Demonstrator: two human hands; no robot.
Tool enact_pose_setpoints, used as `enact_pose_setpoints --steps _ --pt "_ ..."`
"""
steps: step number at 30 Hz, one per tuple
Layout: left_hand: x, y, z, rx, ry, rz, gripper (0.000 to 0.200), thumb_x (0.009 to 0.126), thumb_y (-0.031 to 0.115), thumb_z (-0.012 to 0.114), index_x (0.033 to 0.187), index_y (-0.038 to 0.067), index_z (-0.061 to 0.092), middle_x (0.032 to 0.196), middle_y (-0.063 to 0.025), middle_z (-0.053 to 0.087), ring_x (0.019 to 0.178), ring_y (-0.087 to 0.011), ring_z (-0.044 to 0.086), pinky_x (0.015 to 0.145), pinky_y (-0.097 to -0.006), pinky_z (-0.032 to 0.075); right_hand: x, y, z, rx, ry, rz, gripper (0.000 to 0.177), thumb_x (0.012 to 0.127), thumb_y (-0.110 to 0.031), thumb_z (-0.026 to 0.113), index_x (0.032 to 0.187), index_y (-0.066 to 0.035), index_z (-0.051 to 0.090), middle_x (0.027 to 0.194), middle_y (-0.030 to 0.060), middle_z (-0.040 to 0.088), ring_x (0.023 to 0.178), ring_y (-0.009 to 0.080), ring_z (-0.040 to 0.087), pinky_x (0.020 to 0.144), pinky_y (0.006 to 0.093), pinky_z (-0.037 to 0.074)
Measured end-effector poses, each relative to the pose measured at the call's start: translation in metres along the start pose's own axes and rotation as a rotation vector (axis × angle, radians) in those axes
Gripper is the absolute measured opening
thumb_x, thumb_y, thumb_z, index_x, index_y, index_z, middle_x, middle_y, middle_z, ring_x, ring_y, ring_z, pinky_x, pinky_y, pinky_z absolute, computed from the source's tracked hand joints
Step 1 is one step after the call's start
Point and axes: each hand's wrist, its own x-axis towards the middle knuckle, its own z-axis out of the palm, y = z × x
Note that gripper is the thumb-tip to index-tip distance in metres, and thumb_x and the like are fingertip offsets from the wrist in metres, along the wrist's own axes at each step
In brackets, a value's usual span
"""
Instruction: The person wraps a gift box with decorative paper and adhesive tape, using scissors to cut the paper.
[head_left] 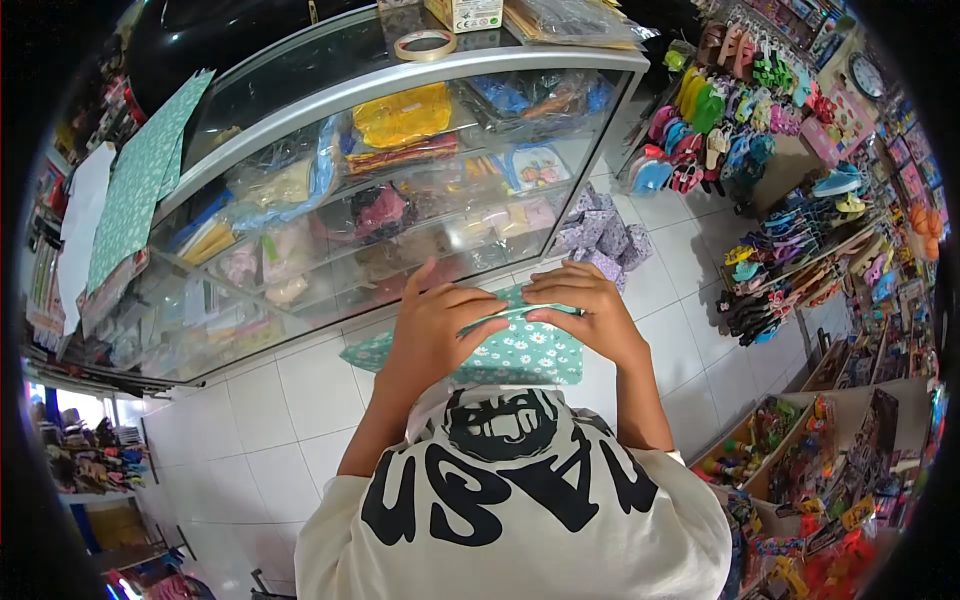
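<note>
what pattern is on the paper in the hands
Teal-green wrapping paper with small white daisies; head view shows it best.

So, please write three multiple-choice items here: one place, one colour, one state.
1. Where is the tape roll? A on the glass counter; B on the floor; C on the sandal rack.
2. What colour is the daisy paper? A red; B green; C black.
3. The left hand and right hand: A both grip the paper; B both empty; C one holds tape.
1 A: it lies on the countertop. 2 B: green with white daisies. 3 A: both press its fold.
</note>
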Motion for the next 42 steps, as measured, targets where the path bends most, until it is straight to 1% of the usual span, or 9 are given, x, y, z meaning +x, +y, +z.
enact_pose_setpoints --steps 7,10,13,19,23,29,33,34,42 --pt "-0.023 -0.018 -0.029 -0.045 -0.148 -0.098 0.052 0.071 0.028 0.081 0.117 0.016 0.058 0.128 -0.0080 0.058 0.116 -0.0282 0.056 0.113 -0.0562 0.024 -0.004 0.002 -0.005 0.102 0.129 -0.116 0.026 0.070 -0.016 0.080 0.095 -0.014 0.076 0.115 0.0042 0.066 0.114 0.0279 0.057 0.092 0.0410 0.045" --pt "-0.030 -0.030 -0.045 -0.039 -0.290 -0.011 0.047 0.073 0.021 0.076 0.114 0.014 0.054 0.124 -0.0092 0.056 0.118 -0.0298 0.052 0.107 -0.0519 0.033 -0.004 0.000 -0.009 0.095 0.101 -0.192 0.028 0.068 -0.017 0.081 0.096 -0.014 0.077 0.115 0.0052 0.065 0.109 0.0282 0.057 0.091 0.0408 0.046" --pt "-0.032 -0.039 -0.051 -0.274 -0.442 -0.106 0.047 0.072 0.015 0.079 0.111 0.013 0.053 0.118 -0.0108 0.057 0.114 -0.0301 0.054 0.099 -0.0442 0.041 -0.002 -0.006 -0.009 0.099 0.070 -0.227 0.030 0.066 -0.017 0.083 0.095 -0.014 0.076 0.115 0.0059 0.065 0.108 0.0283 0.057 0.091 0.0404 0.046" --pt "-0.039 -0.037 -0.052 -0.393 -0.271 -0.059 0.045 0.069 0.013 0.079 0.108 0.015 0.056 0.116 -0.0078 0.055 0.107 -0.0297 0.054 0.085 -0.0376 0.048 -0.005 -0.011 -0.010 0.125 0.078 -0.202 0.034 0.060 -0.018 0.087 0.091 -0.012 0.075 0.116 0.0089 0.065 0.107 0.0298 0.058 0.091 0.0418 0.045" --pt "-0.034 -0.033 -0.062 -0.215 -0.308 0.018 0.039 0.068 0.013 0.083 0.100 0.014 0.061 0.118 -0.0095 0.055 0.112 -0.0304 0.054 0.090 -0.0377 0.047 -0.008 -0.013 -0.013 0.093 0.041 -0.207 0.036 0.058 -0.020 0.088 0.091 -0.011 0.075 0.120 0.0107 0.062 0.114 0.0321 0.056 0.095 0.0448 0.043" --pt "-0.026 -0.023 -0.065 0.008 -0.264 0.074 0.036 0.067 0.019 0.082 0.100 0.017 0.066 0.118 -0.0034 0.057 0.107 -0.0283 0.057 0.087 -0.0407 0.049 0.014 -0.050 -0.012 -0.086 -0.138 -0.178 0.039 0.063 -0.029 0.085 0.093 -0.010 0.069 0.130 0.0109 0.056 0.125 0.0333 0.048 0.102 0.0472 0.038" --pt "-0.024 -0.017 -0.066 0.111 -0.258 0.109 0.035 0.068 0.022 0.081 0.100 0.018 0.068 0.116 -0.0026 0.057 0.105 -0.0277 0.058 0.086 -0.0401 0.049 0.028 -0.045 0.018 -0.182 -0.276 -0.169 0.034 0.076 -0.033 0.075 0.098 -0.010 0.062 0.122 0.0106 0.056 0.119 0.0298 0.050 0.096 0.0416 0.039" --pt "-0.025 -0.016 -0.067 0.154 -0.257 0.115 0.035 0.068 0.022 0.081 0.100 0.018 0.068 0.115 -0.0026 0.058 0.105 -0.0276 0.058 0.086 -0.0396 0.049 0.030 -0.042 0.021 -0.178 -0.244 -0.221 0.030 0.078 -0.031 0.073 0.096 -0.010 0.063 0.114 0.0086 0.057 0.111 0.0271 0.053 0.088 0.0391 0.040" --pt "-0.040 -0.020 -0.069 0.214 -0.181 0.008 0.028 0.070 0.026 0.080 0.093 0.014 0.070 0.100 -0.0030 0.063 0.091 -0.0246 0.063 0.077 -0.0364 0.050 0.032 -0.035 0.032 -0.131 -0.238 -0.248 0.020 0.083 -0.025 0.069 0.094 -0.009 0.063 0.100 0.0047 0.058 0.097 0.0228 0.057 0.080 0.0364 0.040"
